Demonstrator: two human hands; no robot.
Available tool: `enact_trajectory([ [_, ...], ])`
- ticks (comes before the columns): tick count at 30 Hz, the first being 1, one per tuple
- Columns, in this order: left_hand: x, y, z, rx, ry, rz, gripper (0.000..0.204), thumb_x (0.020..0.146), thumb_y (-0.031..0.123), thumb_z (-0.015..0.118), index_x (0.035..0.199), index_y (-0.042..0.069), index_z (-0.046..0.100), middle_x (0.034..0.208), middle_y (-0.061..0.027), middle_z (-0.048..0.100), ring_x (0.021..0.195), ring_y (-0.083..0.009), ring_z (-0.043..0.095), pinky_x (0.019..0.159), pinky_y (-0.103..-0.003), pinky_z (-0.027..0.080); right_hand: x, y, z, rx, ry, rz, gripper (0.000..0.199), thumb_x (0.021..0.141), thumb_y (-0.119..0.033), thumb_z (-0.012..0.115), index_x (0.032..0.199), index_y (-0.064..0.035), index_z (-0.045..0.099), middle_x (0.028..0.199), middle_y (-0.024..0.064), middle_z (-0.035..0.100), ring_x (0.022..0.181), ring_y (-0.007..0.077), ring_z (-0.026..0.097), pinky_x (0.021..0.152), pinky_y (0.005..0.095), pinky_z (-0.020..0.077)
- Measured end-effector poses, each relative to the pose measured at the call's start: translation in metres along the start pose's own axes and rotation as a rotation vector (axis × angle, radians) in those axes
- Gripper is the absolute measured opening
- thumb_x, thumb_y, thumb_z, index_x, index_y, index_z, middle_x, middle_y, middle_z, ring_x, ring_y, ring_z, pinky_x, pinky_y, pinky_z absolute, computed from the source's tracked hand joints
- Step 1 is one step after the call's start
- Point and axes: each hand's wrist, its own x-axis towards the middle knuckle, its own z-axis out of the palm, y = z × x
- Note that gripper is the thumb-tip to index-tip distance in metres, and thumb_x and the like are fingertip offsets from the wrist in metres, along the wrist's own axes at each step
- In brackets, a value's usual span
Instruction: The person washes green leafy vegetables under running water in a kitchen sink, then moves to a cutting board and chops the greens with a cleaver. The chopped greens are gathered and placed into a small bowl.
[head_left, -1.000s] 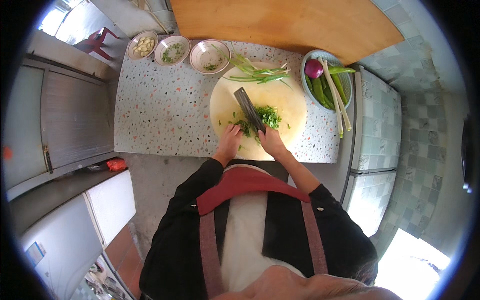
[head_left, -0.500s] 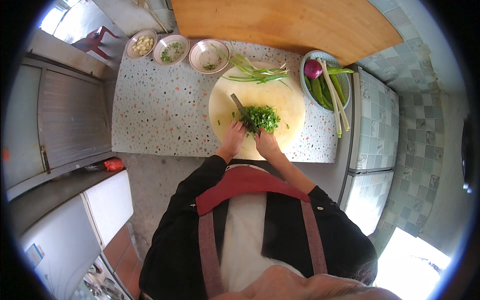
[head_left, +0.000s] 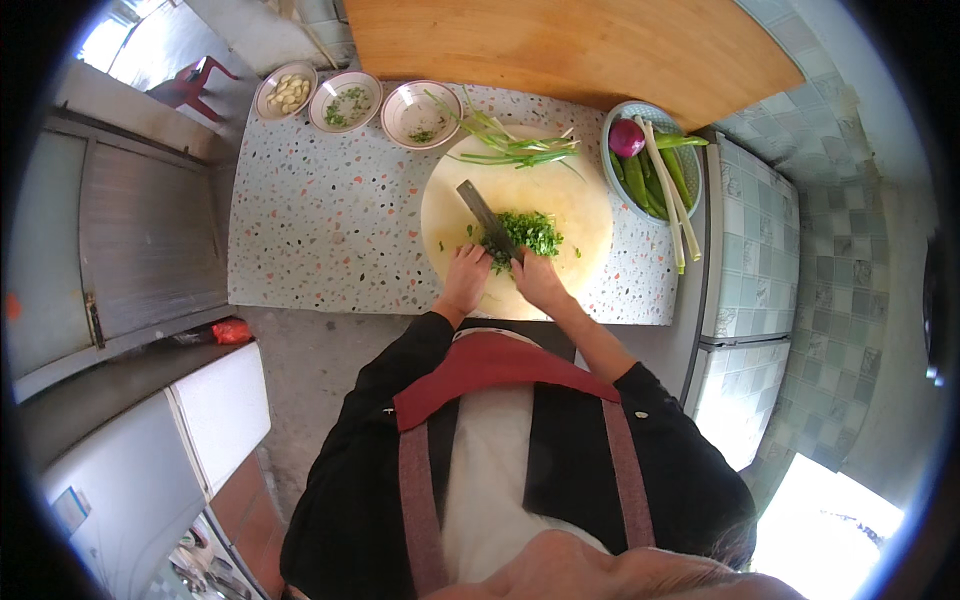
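A round pale cutting board (head_left: 450, 210) lies on the counter in front of me. On it is a pile of chopped green herbs (head_left: 536, 234). My right hand (head_left: 540, 282) is closed round the handle of a knife (head_left: 483, 212), whose dark blade slants away to the far left, along the pile's left side. My left hand (head_left: 464, 280) has its fingers bent in, tips pressed on the greens just left of the blade; the blade partly covers these greens. Long spring onions (head_left: 520, 152) lie across the board's far edge.
Three bowls stand along the back left: peeled garlic cloves in one bowl (head_left: 289, 112), bits of green in another (head_left: 324, 120) and in the third bowl (head_left: 408, 138). At the far right, a blue-grey basket (head_left: 612, 168) holds a purple onion (head_left: 626, 138), long green peppers (head_left: 637, 185) and pale stalks (head_left: 668, 190).
The knife has tilted a little, so more of its blade face shows, and its tip has moved slightly left and away. Both hands stay in nearly the same place.
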Motion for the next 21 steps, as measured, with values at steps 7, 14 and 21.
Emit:
enact_trajectory([
  [7,0.0,-0.001,0.001,-0.049,0.017,-0.053,0.014,0.08,0.01,0.058,0.091,0.003,0.065,0.098,-0.0115,0.058,0.103,-0.0308,0.054,0.091,-0.041,0.044,-0.031,-0.014,-0.008,-0.181,-0.107,0.152,0.025,0.097,-0.019,0.055,0.102,0.0053,0.056,0.082,0.0338,0.064,0.082,0.0505,0.064,0.076,0.0595,0.0503],
  [14,-0.003,0.0,-0.001,-0.231,0.144,-0.046,0.014,0.081,0.004,0.061,0.094,0.001,0.064,0.096,-0.0145,0.057,0.096,-0.0351,0.055,0.085,-0.045,0.047,-0.015,0.0,-0.003,-0.018,-0.016,0.011,0.023,0.096,-0.017,0.056,0.099,0.0059,0.057,0.077,0.0323,0.063,0.079,0.0506,0.063,0.072,0.0569,0.0501],
  [21,-0.008,-0.003,0.003,-0.287,0.051,-0.141,0.008,0.082,0.004,0.063,0.089,0.001,0.065,0.102,-0.0153,0.058,0.101,-0.0355,0.056,0.086,-0.045,0.046,-0.031,-0.013,0.005,-0.122,-0.075,0.118,0.024,0.096,-0.017,0.054,0.102,0.0061,0.056,0.08,0.0343,0.063,0.083,0.0519,0.064,0.075,0.0581,0.0507],
])
